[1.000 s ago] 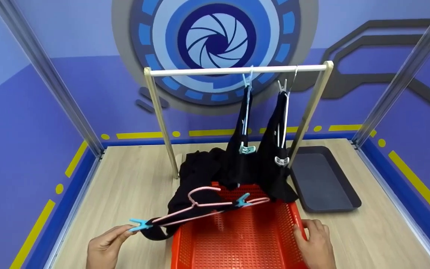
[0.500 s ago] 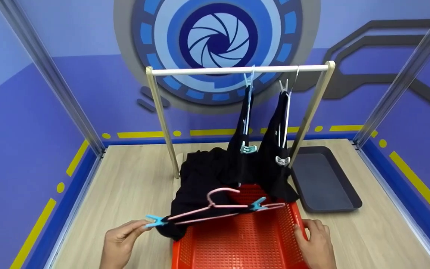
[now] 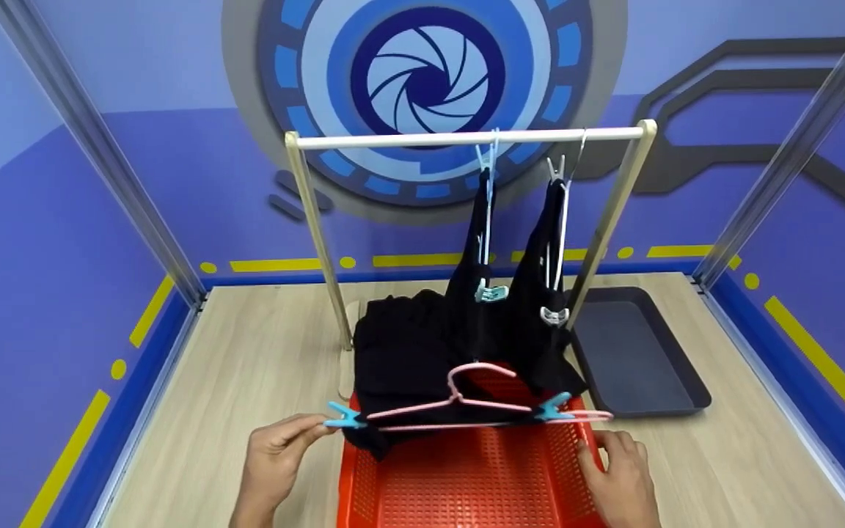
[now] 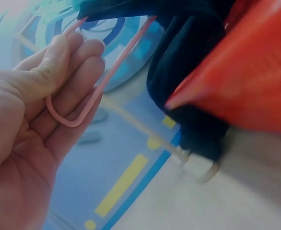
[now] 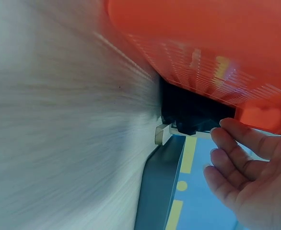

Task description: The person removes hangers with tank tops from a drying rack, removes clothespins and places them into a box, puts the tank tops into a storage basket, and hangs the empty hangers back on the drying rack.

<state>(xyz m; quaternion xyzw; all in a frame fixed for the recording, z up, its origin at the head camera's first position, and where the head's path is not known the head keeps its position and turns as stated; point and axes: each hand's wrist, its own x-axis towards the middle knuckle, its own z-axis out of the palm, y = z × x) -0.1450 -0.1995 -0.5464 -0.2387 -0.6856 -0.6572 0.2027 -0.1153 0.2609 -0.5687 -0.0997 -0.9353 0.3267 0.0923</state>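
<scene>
My left hand (image 3: 276, 455) pinches one end of a pink clothes hanger (image 3: 422, 427) between thumb and fingers; the left wrist view shows the hanger's looped end against the fingers. Two blue clips (image 3: 554, 405) hold a black garment (image 3: 404, 367) along the hanger. Its cloth drapes back over the basket's far left part, and where it ends among the other black cloth is hard to tell. At the right side, my right hand (image 3: 619, 477) holds the rim of the red basket (image 3: 466, 477), thumb inside and fingers outside.
A wooden rack (image 3: 408, 141) stands behind the basket. From its bar hang two more hangers with black garments (image 3: 540, 271), on a light blue hanger (image 3: 491, 198) and a white hanger (image 3: 563, 235). A dark grey tray (image 3: 635, 352) lies to the right.
My left hand has moved right and slightly up, bringing the pink hanger and the garment's clipped edge across over the basket. The hanger now lies more level. My right hand has stayed on the rim.
</scene>
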